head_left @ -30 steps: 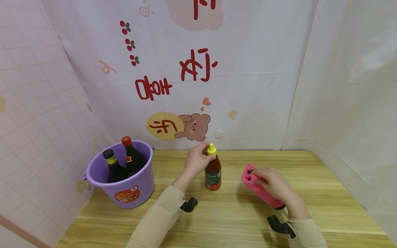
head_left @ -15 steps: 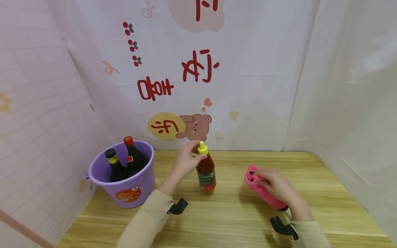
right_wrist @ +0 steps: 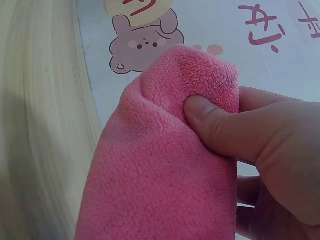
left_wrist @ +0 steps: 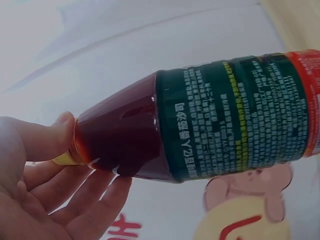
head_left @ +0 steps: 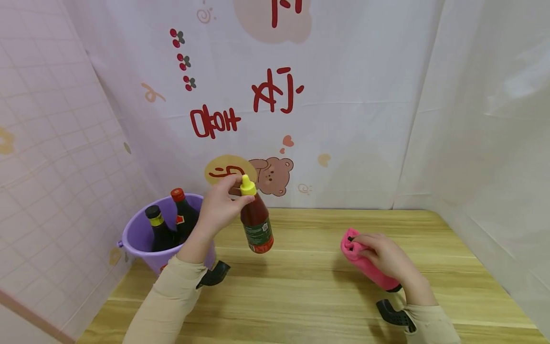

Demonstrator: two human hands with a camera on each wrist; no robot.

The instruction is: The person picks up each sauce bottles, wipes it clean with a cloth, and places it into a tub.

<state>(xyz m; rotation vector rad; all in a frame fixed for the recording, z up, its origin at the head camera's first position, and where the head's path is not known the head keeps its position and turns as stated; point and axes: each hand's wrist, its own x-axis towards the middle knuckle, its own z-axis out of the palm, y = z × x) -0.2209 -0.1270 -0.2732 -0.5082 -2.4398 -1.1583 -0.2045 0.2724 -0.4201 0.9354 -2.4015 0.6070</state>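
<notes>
By its yellow nozzle cap and neck, a ketchup bottle (head_left: pixel 256 222) hangs from my left hand (head_left: pixel 221 203), raised over the table with its base tilted toward the right. The left wrist view shows my thumb and fingers around the neck of the bottle (left_wrist: pixel 130 125), its green label facing the camera. On the right, my right hand (head_left: pixel 380 253) pinches one end of a long, fluffy pink cloth (head_left: pixel 365 265) with black bits at both ends. In the right wrist view the thumb presses into the folded cloth (right_wrist: pixel 160 165); the fingers behind it are partly hidden.
At the left of the wooden table (head_left: pixel 309 296) stands a purple bucket (head_left: pixel 142 253), partly covered by my left forearm. Inside are a black-capped bottle (head_left: pixel 161 234) and a red-capped bottle (head_left: pixel 185 215). A printed white curtain (head_left: pixel 352 119) rises behind the table.
My left hand has lifted the ketchup bottle off the table and carried it left, toward the bucket, tilting it. The right hand and the pink cloth have shifted only slightly.
</notes>
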